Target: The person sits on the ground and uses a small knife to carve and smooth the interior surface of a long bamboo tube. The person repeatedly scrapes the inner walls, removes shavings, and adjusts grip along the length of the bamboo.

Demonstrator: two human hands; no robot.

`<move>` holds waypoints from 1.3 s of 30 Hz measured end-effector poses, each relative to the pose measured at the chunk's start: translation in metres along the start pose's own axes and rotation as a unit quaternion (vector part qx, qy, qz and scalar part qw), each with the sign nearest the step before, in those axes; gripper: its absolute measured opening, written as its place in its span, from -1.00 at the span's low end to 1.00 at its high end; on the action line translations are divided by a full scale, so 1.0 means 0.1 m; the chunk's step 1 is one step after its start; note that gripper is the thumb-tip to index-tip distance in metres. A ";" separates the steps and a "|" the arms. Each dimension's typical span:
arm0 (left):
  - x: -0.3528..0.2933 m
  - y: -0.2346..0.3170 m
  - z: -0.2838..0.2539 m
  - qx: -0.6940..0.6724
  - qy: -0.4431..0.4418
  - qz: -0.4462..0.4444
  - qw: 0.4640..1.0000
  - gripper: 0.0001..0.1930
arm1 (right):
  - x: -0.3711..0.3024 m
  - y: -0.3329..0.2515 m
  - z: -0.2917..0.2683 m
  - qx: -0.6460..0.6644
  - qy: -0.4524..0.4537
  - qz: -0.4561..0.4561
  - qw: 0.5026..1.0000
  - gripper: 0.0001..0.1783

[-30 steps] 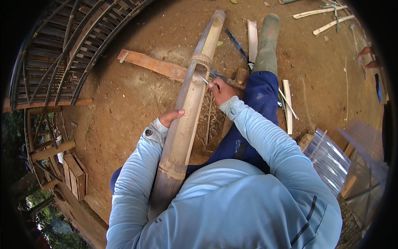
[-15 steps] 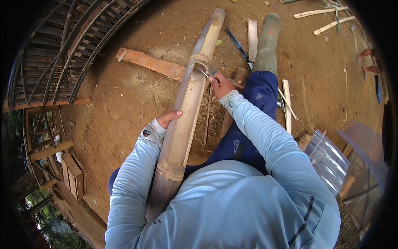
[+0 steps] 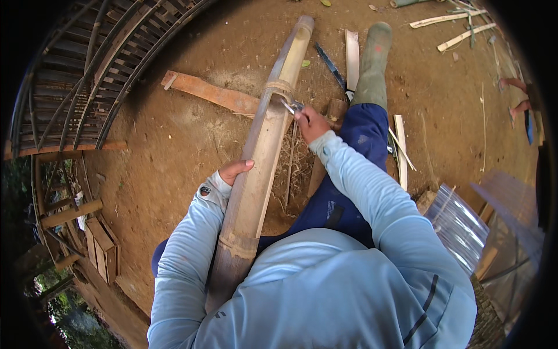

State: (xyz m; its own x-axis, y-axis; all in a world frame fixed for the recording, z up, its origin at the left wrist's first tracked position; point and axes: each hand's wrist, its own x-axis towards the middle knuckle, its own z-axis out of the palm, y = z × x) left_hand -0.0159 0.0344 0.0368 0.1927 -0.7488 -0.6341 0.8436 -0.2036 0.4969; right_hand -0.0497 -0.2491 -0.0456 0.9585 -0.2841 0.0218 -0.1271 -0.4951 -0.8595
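Observation:
A thick bamboo pole (image 3: 244,200) with its upper side cut open slants from my lap away across the ground. My left hand (image 3: 234,170) is closed around its left side, the thumb over the cut edge and the other fingers hidden. In my right hand (image 3: 313,123) is a metal hand tool (image 3: 290,107) with a bright narrow end; its exact kind is unclear. That end sits in the open channel, close to the near side of a raised node ring (image 3: 279,86).
A flat wooden board (image 3: 212,93) lies left of the pole. Right of it are a saw (image 3: 331,67), a bamboo strip (image 3: 352,58) and my booted leg (image 3: 373,64). A slatted bamboo frame (image 3: 75,75) stands far left. Clear plastic sheeting (image 3: 459,227) is at right, another person's legs (image 3: 517,96) beyond.
My right hand and the tool have shifted slightly, the tool's angle changing at the node. My left hand keeps its grip. The person's legs at far right have moved.

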 end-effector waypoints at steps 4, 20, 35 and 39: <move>0.00 -0.06 -0.07 -0.020 0.002 0.008 1.000 -0.33 | 0.00 -0.09 -0.07 0.000 -0.031 0.023 0.999 -0.69; 0.10 -0.20 -0.28 -0.054 -0.034 0.031 0.997 -0.27 | -0.08 -0.02 -0.09 0.066 -0.029 -0.003 0.997 -0.49; -0.02 -0.03 -0.02 -0.027 0.001 0.007 1.000 -0.34 | 0.42 -0.05 0.16 0.094 0.077 0.102 0.987 -0.75; -0.02 -0.04 -0.01 -0.014 0.021 0.007 1.000 -0.31 | 0.37 0.15 0.03 0.008 0.165 0.129 0.978 -0.80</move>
State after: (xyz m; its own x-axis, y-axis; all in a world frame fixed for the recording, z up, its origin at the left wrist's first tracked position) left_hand -0.0189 0.0371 0.0353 0.2248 -0.7245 -0.6516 0.8547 -0.1746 0.4890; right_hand -0.0158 -0.2648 -0.0591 0.7598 -0.6492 -0.0357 -0.3478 -0.3593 -0.8660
